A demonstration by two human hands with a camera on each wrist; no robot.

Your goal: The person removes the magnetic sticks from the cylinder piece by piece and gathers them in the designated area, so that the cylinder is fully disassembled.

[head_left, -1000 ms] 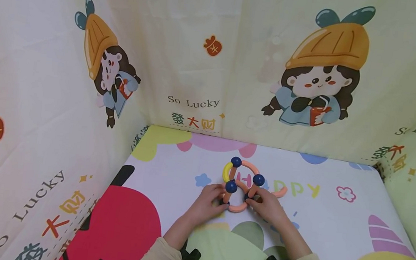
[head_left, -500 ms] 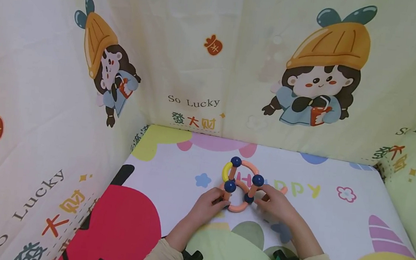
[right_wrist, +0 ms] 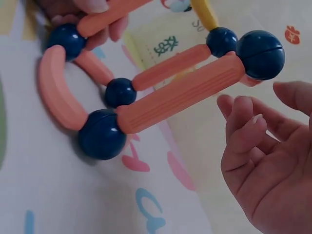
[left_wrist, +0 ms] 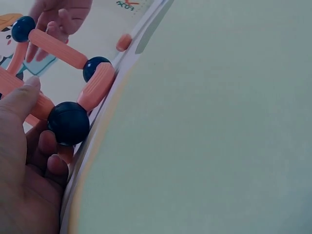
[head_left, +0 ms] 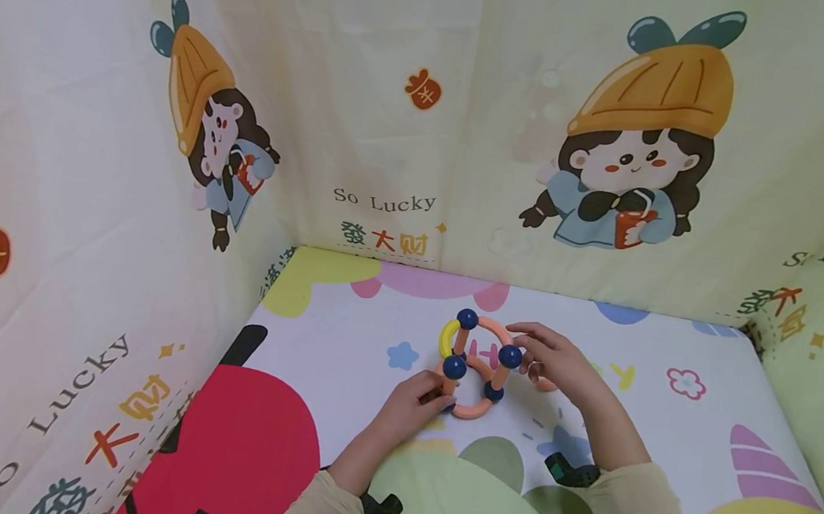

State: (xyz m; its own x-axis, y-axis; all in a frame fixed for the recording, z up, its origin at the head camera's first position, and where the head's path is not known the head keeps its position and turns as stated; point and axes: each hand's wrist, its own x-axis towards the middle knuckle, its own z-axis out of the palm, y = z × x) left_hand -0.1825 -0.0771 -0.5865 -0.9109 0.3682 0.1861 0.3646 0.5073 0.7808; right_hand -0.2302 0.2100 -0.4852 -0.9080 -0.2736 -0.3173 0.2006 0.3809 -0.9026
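Observation:
A ball-and-rod building toy (head_left: 502, 375) stands on the printed mat, built from dark blue balls and orange rods. Curved orange rods link the balls in a lower ring, with straight rods rising to upper balls. A yellow curved rod (head_left: 449, 339) joins two upper balls on the left. My left hand (head_left: 411, 406) grips the near left upright, its thumb along the rod and fingertips under the bottom ball (left_wrist: 68, 123). My right hand (head_left: 558, 364) is beside the upper right ball (right_wrist: 261, 54), fingers loosely bent and holding nothing.
A loose curved orange rod (head_left: 547, 385) lies partly hidden behind my right hand. Cream cloth walls (head_left: 498, 133) with cartoon prints rise at the back and both sides of the mat (head_left: 678, 432). A black wrist device (head_left: 570, 471) sits below the right wrist.
My right hand has let go of the lower right ball and moved up and away to beside the upper right ball. The left hand keeps its hold, nearly still.

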